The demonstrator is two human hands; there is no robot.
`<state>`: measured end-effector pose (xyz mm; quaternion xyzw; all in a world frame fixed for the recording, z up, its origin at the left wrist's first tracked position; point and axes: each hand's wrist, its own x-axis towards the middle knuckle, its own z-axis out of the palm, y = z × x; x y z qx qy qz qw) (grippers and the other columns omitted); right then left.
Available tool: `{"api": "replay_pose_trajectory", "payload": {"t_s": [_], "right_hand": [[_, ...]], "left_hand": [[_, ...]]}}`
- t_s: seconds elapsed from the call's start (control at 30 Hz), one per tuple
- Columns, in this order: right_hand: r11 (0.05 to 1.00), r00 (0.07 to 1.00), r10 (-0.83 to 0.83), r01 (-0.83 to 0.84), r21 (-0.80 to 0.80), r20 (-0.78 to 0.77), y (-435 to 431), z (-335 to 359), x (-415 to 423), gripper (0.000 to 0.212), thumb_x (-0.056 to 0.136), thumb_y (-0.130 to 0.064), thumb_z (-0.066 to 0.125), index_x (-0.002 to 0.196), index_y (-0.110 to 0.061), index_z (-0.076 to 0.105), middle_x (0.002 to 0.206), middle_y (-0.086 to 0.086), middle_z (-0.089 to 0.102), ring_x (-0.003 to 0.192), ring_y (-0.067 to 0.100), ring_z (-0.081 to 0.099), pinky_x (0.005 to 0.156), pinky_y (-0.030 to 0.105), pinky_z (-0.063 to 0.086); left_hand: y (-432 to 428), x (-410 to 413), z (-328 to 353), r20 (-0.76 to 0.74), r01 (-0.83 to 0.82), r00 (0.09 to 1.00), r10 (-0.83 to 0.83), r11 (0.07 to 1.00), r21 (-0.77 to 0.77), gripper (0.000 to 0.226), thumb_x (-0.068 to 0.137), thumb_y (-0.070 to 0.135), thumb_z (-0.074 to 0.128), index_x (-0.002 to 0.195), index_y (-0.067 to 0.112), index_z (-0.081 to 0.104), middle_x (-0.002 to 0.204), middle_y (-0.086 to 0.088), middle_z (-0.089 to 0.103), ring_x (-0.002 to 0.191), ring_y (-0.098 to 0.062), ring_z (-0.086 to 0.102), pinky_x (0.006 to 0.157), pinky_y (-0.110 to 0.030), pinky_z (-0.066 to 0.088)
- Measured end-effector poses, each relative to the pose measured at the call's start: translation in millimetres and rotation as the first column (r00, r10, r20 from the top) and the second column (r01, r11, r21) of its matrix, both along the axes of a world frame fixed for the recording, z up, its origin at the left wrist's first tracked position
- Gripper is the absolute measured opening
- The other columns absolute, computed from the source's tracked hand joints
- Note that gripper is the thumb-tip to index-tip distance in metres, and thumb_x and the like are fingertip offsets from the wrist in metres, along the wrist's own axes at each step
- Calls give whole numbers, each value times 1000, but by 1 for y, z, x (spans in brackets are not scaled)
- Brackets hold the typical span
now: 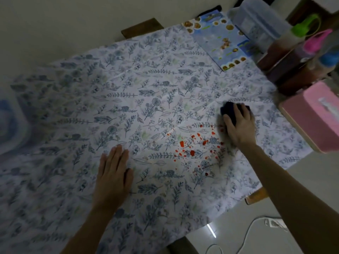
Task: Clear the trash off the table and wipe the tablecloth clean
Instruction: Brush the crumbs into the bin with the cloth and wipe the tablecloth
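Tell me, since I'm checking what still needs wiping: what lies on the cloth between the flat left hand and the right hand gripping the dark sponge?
Head view: red droplets spattered on the floral tablecloth, between left hand and right hand on dark sponge.

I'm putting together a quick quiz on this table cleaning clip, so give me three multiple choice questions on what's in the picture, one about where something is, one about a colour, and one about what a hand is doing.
1. Where do the spots of spilled liquid lie?
A. under the left hand
B. between the two hands, nearer the right hand
C. on the printed sheet at the far side

2. What colour are the spots?
A. red
B. green
C. yellow

3. What is the left hand doing?
A. gripping a cloth
B. lifted off the table
C. lying flat and open on the tablecloth

Answers:
1 B, the spots sit just beside the right hand, away from the left hand.
2 A, they show red against the blue leaf print.
3 C, its palm lies flat on the tablecloth, while the right hand presses the dark cloth.
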<state>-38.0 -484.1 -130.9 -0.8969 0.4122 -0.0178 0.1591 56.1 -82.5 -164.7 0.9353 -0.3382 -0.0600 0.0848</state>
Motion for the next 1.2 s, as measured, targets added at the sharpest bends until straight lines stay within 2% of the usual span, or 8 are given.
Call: {"api": "replay_pose_trajectory", "payload": {"t_s": [0.1, 0.37, 0.6, 0.67, 0.83, 0.93, 1.1, 1.2], "right_hand": [[992, 993, 121, -121, -30, -10, 20, -10, 27, 65, 92, -56, 22, 145, -18, 34, 152, 15, 33, 140, 37, 25, 117, 50, 17], [890, 885, 455, -454, -28, 98, 160, -1, 53, 51, 95, -38, 38, 143, -20, 36, 153, 8, 32, 140, 37, 24, 116, 51, 21], [653, 662, 747, -747, -128, -54, 192, -16, 2, 59, 86, -35, 60, 140, -18, 42, 152, 8, 35, 139, 37, 30, 114, 53, 25], [632, 647, 760, -758, -159, -63, 180, -16, -26, 60, 86, -32, 62, 140, -17, 42, 151, 6, 37, 139, 34, 29, 114, 50, 23], [803, 806, 592, -586, -112, 24, 93, -7, -87, 51, 93, -32, 51, 138, -7, 46, 150, 11, 37, 143, 30, 26, 115, 52, 27], [902, 906, 423, -421, -94, -5, 37, 8, -93, 52, 97, -33, 37, 136, 1, 43, 145, 20, 41, 140, 30, 29, 117, 48, 21], [997, 1000, 29, -29, -77, -6, -3, -1, -29, 58, 93, -38, 30, 140, -5, 37, 147, 18, 38, 137, 35, 30, 116, 47, 19], [996, 1000, 13, -11, -93, 28, 24, -7, 20, 50, 95, -32, 34, 138, -7, 38, 146, 16, 41, 137, 34, 32, 118, 48, 19]], "left_hand": [[-1, 0, 0, 0, -9, 1000, 9, 1000, 0, 58, 96, 37, 26, 146, 9, 33, 158, -10, 25, 149, -22, 16, 122, -48, 14], [-2, 0, 4, -20, -13, 1000, 13, 1000, 5, 57, 96, 36, 28, 146, 9, 32, 158, -8, 25, 149, -20, 15, 122, -47, 13], [-2, 0, 5, -28, 0, 1000, 1, 1000, 12, 57, 96, 33, 32, 146, 7, 32, 158, -10, 25, 149, -22, 18, 120, -51, 18], [-2, 1, 4, -33, -2, 999, 2, 1000, 10, 57, 95, 34, 33, 146, 7, 33, 158, -10, 25, 149, -22, 17, 120, -51, 18], [-1, 2, 3, -35, -1, 999, 1, 1000, 3, 58, 95, 36, 31, 146, 7, 33, 157, -11, 26, 148, -23, 19, 120, -51, 18], [-1, 2, 3, -45, -3, 999, 3, 1000, -1, 59, 96, 37, 30, 147, 8, 32, 158, -10, 24, 149, -23, 17, 121, -51, 17], [-1, 2, 3, -58, -7, 998, 8, 1000, 9, 59, 96, 38, 29, 148, 9, 29, 159, -9, 22, 150, -22, 14, 121, -51, 16], [-2, 2, 5, -60, -13, 998, 14, 1000, 14, 59, 96, 39, 27, 147, 9, 31, 158, -10, 24, 149, -23, 16, 120, -51, 17]]}}
